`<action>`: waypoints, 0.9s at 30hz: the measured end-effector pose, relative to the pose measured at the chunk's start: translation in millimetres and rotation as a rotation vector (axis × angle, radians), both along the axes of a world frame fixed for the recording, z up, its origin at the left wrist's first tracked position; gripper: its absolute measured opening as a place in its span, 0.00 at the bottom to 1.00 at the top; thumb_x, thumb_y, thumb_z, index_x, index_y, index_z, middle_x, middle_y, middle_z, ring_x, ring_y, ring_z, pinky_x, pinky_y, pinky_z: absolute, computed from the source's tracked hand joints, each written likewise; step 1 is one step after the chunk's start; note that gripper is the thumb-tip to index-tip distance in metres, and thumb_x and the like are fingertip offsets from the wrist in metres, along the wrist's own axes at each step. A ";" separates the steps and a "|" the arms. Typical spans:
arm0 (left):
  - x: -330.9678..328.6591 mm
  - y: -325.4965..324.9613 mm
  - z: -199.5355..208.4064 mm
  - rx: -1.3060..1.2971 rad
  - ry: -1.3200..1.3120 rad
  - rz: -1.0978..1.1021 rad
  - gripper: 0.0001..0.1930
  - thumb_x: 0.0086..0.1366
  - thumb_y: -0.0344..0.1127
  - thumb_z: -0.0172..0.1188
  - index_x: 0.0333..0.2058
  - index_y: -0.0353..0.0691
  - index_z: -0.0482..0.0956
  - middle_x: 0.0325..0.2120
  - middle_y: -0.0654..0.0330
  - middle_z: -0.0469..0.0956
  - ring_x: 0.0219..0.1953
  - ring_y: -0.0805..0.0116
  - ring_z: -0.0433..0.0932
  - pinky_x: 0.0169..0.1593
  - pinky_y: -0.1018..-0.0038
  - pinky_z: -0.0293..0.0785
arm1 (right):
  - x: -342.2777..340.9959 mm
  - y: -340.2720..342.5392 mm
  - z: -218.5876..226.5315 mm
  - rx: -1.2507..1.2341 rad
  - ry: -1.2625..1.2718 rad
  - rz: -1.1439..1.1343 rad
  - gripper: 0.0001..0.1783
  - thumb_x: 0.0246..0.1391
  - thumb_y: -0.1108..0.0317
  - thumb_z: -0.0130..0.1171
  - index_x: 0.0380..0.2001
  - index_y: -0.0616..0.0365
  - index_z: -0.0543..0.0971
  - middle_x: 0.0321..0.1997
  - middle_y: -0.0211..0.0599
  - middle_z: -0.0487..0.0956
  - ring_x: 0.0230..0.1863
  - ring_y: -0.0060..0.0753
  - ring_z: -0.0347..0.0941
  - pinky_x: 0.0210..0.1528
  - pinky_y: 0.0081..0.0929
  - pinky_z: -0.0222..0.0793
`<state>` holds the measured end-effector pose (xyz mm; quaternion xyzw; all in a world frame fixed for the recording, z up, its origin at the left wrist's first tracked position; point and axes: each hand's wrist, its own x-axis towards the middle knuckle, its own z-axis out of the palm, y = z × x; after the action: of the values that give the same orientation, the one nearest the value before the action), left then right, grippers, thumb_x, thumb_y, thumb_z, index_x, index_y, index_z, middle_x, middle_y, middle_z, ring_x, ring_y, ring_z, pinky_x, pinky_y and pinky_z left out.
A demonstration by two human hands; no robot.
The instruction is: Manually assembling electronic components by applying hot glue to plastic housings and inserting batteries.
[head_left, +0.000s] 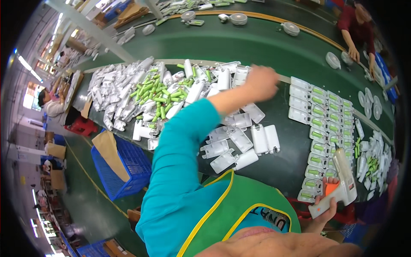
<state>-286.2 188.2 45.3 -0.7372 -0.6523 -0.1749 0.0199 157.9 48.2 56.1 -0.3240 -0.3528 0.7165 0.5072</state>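
Note:
My right hand, low on the right, grips a white hot glue gun with an orange trigger. Its nozzle points up toward rows of open white plastic cases, most of them with a green battery cell inside. My left arm reaches across the table, and my left hand is above its far edge with the fingers curled; whatever they hold, if anything, is hidden. Loose white housings lie beneath that forearm. Left of it is a heap of white parts mixed with green battery cells.
Beyond the table runs a green conveyor belt carrying round white parts. A co-worker in dark red reaches in at the far right. A blue crate with cardboard stands on the floor at left. Another pile lies at right.

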 end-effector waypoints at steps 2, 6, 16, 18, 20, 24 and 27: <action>-57.3 -17.7 8.6 0.107 0.258 0.140 0.06 0.49 0.36 0.58 0.26 0.43 0.80 0.28 0.56 0.77 0.35 0.54 0.78 0.36 0.55 0.72 | 1.2 19.7 14.7 0.025 -0.002 0.020 0.38 0.53 0.62 0.49 0.65 0.62 0.52 0.65 0.45 0.61 0.69 0.47 0.54 0.32 0.20 0.78; -127.1 -48.2 4.3 -0.157 0.416 0.488 0.13 0.52 0.43 0.60 0.34 0.46 0.83 0.39 0.58 0.77 0.49 0.59 0.73 0.48 0.57 0.68 | -3.8 85.8 41.5 0.100 -0.005 0.050 0.37 0.56 0.62 0.49 0.66 0.62 0.52 0.67 0.46 0.60 0.71 0.47 0.51 0.27 0.20 0.78; -152.4 -70.1 -13.9 -0.208 0.453 0.589 0.12 0.50 0.38 0.57 0.33 0.42 0.83 0.41 0.54 0.77 0.50 0.56 0.72 0.54 0.50 0.62 | -104.4 229.7 74.5 0.138 -0.211 0.336 0.26 0.61 0.56 0.49 0.56 0.63 0.68 0.50 0.41 0.76 0.53 0.37 0.74 0.32 0.20 0.75; -154.4 -72.6 -21.9 -0.125 0.473 0.572 0.11 0.51 0.35 0.56 0.32 0.41 0.83 0.40 0.54 0.78 0.49 0.56 0.72 0.52 0.52 0.62 | -130.9 236.7 63.9 0.138 -0.338 0.376 0.25 0.60 0.54 0.50 0.53 0.62 0.70 0.45 0.38 0.79 0.48 0.31 0.76 0.31 0.19 0.72; -154.6 -71.6 -24.7 -0.131 0.461 0.552 0.11 0.52 0.34 0.55 0.33 0.41 0.81 0.40 0.54 0.78 0.48 0.56 0.73 0.50 0.53 0.63 | -145.7 241.5 50.3 0.083 -0.437 0.376 0.24 0.60 0.53 0.51 0.50 0.61 0.73 0.41 0.34 0.80 0.43 0.27 0.78 0.31 0.19 0.71; -150.3 -73.7 -25.7 -0.202 0.456 0.532 0.17 0.48 0.40 0.63 0.37 0.40 0.78 0.41 0.54 0.77 0.50 0.55 0.72 0.52 0.50 0.64 | -156.3 251.3 24.0 0.020 -0.523 0.378 0.21 0.60 0.53 0.51 0.46 0.58 0.75 0.40 0.33 0.80 0.42 0.26 0.78 0.31 0.19 0.71; -142.1 -74.4 -17.6 -0.170 0.490 0.552 0.11 0.52 0.37 0.57 0.34 0.41 0.80 0.39 0.55 0.77 0.48 0.57 0.72 0.51 0.56 0.62 | -158.9 254.7 15.0 0.001 -0.546 0.414 0.21 0.60 0.52 0.51 0.45 0.58 0.75 0.37 0.33 0.81 0.41 0.26 0.78 0.31 0.20 0.71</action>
<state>-428.3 113.8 27.7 -0.5526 -0.8146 0.0733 0.1606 -1.0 302.9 71.1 -0.4250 -0.5342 0.6909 0.2381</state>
